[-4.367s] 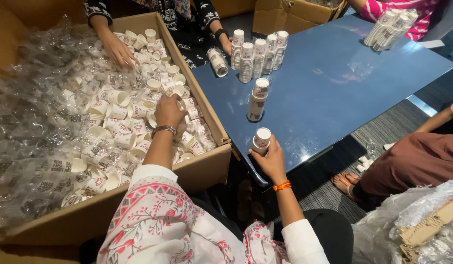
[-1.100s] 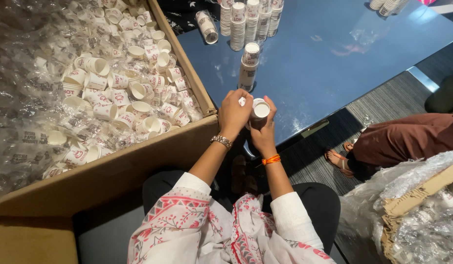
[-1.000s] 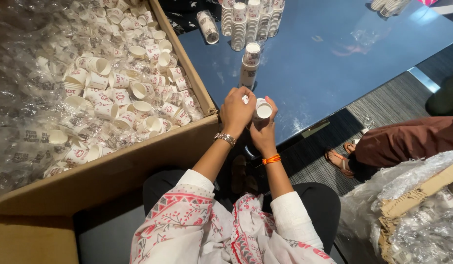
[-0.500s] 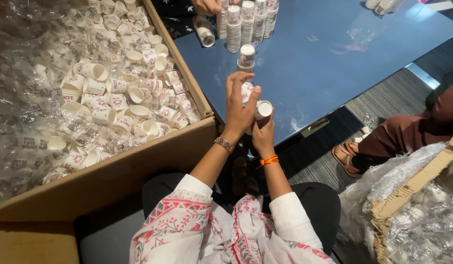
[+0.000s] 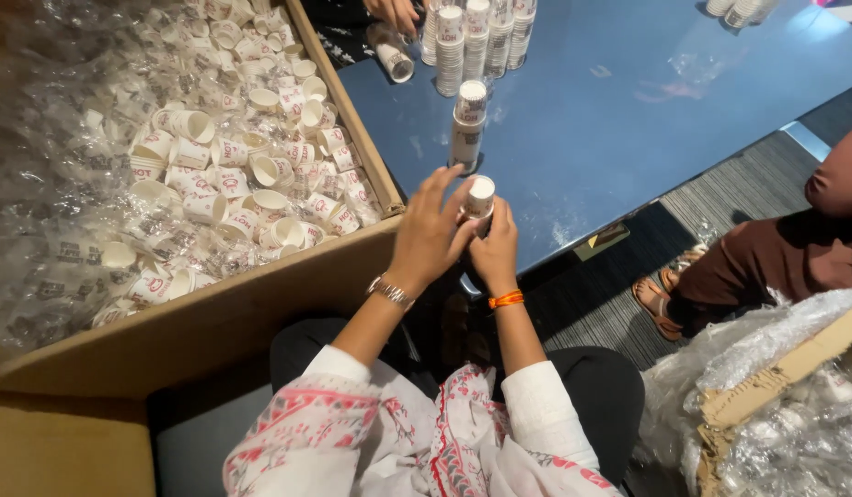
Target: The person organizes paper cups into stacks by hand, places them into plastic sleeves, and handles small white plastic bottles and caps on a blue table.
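Your right hand (image 5: 497, 253) is wrapped around a short stack of small white paper cups (image 5: 478, 198), long axis upright, held at the near edge of the blue tabletop (image 5: 628, 120). Your left hand (image 5: 429, 235) is just left of it, fingers spread, fingertips touching the stack's top. A taller standing cup stack (image 5: 466, 126) is just beyond, on the table. The brown cardboard box of loose cups (image 5: 233, 175) is to your left. Another person's hand (image 5: 394, 13) works at the far edge.
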